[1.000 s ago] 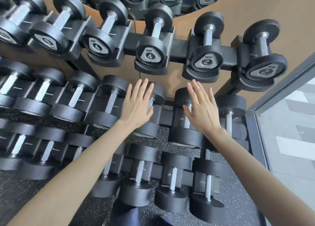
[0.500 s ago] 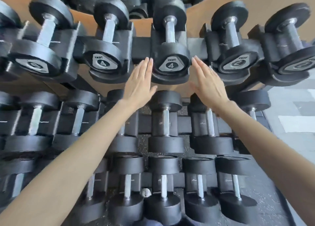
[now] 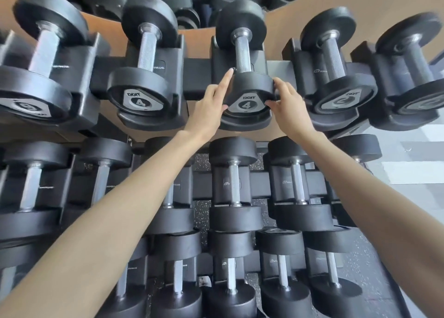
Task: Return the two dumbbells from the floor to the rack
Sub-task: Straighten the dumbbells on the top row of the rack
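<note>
A black dumbbell marked 4 (image 3: 245, 104) rests in a cradle on the top tier of the rack (image 3: 196, 77), its steel handle pointing away from me. My left hand (image 3: 208, 107) presses the left side of its near head, index finger stretched up along the rim. My right hand (image 3: 289, 106) curls its fingers over the right side of the same head. The head is clasped between both hands. A second dumbbell marked 4 (image 3: 140, 99) sits in the cradle just to the left.
Lighter dumbbells (image 3: 341, 100) fill the top tier to the right and a heavier one (image 3: 31, 106) to the left. Two lower tiers (image 3: 234, 185) full of dumbbells lie under my forearms. Grey floor (image 3: 413, 173) shows at the right.
Both hands moved up from the middle tier to the top tier and closed on the near head of the right-hand 4 dumbbell. My view came closer to the rack.
</note>
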